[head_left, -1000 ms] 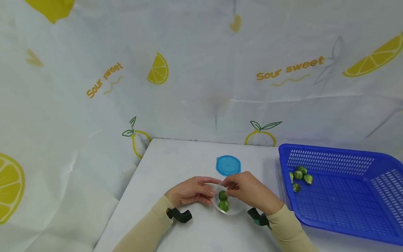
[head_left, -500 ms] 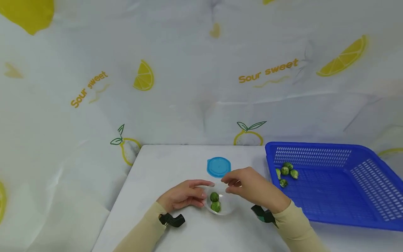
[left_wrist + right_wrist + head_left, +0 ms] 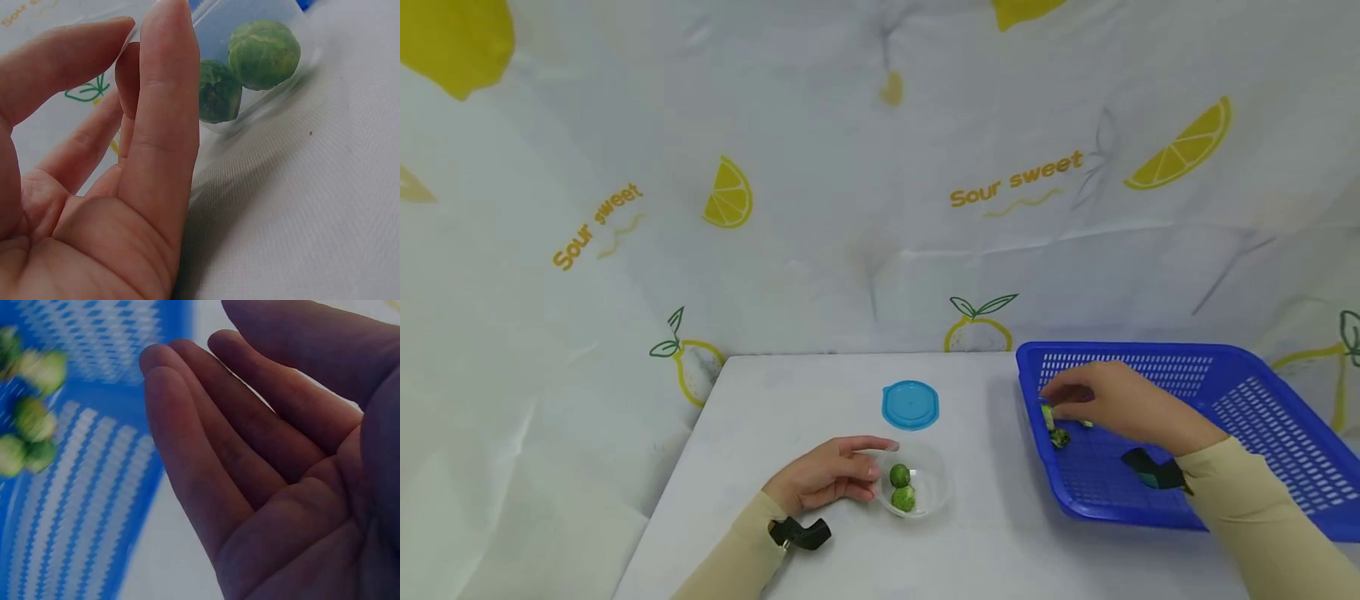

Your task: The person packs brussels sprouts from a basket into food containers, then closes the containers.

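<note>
My left hand (image 3: 874, 463) holds the left side of a small clear container (image 3: 934, 498) on the white table, thumb over the rim and fingers against the wall. The left wrist view shows that hand (image 3: 134, 44) at the container (image 3: 275, 100), which holds two green sprouts (image 3: 262, 53); the same two sprouts (image 3: 901, 487) appear from above. My right hand (image 3: 1058, 400) hovers inside the blue basket (image 3: 1247, 400), just above a small cluster of sprouts (image 3: 1057, 433). Its palm (image 3: 206, 456) is open and holds nothing, with blurred sprouts (image 3: 34, 422) to its left.
A round blue lid (image 3: 910, 405) lies flat on the table behind the container. The basket (image 3: 94, 506) takes up the table's right side. A lemon-print cloth covers the wall behind and hangs at the left. Black straps sit on both wrists.
My right hand left the container and swung right into the blue basket, over the sprouts. The left hand stayed on the container. The head view shifted slightly.
</note>
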Action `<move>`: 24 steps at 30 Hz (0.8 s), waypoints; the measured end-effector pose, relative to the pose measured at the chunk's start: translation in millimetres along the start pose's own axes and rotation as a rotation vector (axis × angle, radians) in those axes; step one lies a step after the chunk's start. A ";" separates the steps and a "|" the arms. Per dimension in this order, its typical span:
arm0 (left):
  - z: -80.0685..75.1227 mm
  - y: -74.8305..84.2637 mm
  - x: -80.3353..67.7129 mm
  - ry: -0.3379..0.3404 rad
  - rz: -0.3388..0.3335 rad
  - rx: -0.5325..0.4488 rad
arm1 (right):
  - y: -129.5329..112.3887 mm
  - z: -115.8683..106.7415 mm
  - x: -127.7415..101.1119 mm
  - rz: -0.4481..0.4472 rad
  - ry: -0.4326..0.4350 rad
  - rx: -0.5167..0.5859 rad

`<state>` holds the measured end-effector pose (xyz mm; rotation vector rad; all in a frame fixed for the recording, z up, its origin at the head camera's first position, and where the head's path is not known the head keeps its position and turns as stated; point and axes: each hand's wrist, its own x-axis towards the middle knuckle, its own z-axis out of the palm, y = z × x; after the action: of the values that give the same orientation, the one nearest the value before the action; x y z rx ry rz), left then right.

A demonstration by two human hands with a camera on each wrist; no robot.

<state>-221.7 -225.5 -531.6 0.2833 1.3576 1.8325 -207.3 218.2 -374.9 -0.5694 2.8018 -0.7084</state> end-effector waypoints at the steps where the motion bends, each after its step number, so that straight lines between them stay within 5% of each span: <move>1: -0.6 -0.7 -0.4 -0.007 0.002 -0.010 | 10.6 -2.1 0.4 0.009 -0.006 -0.004; 11: -3.6 -4.8 -1.7 -0.037 0.013 -0.054 | 88.7 -11.3 7.4 0.093 -0.096 0.026; 24: -1.9 -0.7 -2.3 -0.020 -0.011 -0.050 | 120.1 -1.0 24.5 0.203 -0.165 0.125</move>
<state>-221.0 -228.4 -532.4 0.2666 1.2947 1.8468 -267.9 306.0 -435.2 -0.3004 2.5938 -0.7506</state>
